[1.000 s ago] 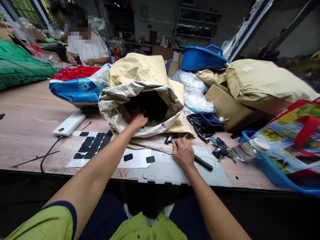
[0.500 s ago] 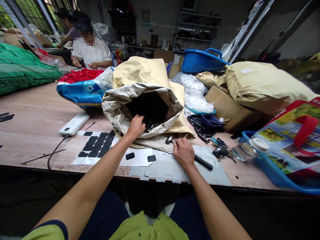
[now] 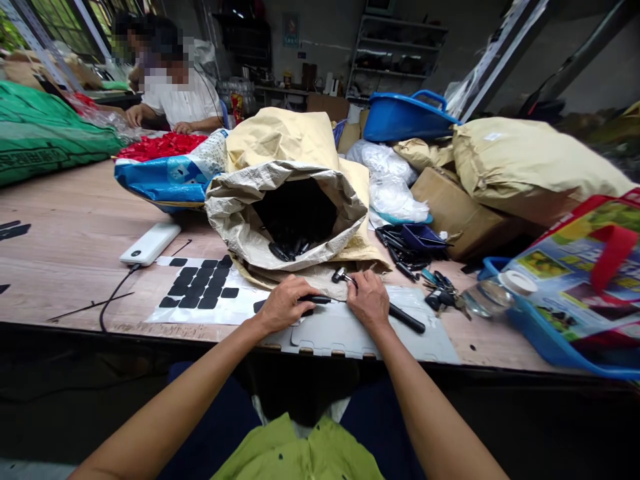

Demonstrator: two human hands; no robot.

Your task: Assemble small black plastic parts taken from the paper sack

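My left hand (image 3: 289, 303) is closed on a slim black pen-like piece (image 3: 316, 299), which points right above the grey mat (image 3: 327, 340). My right hand (image 3: 368, 300) grips a small hammer (image 3: 407, 319), its metal head to the left and its black handle sticking out to the right. Behind both hands lies a large paper sack (image 3: 235, 220), its mouth facing me, with several dark pieces (image 3: 287, 250) inside. Left of my left hand is a white sheet (image 3: 240, 303) bearing rows of black rounded patches (image 3: 203, 283).
A white power bank (image 3: 150, 244) with a cable lies at left. More black pieces (image 3: 400, 257), keys (image 3: 443, 293), a clear jar (image 3: 487, 303) and a blue basket (image 3: 545, 347) are at right. A person in white (image 3: 185, 103) sits across the table.
My left hand has come out of the sack's mouth toward me, down beside my right hand, with a slim black piece in it. My right hand stays on the hammer.
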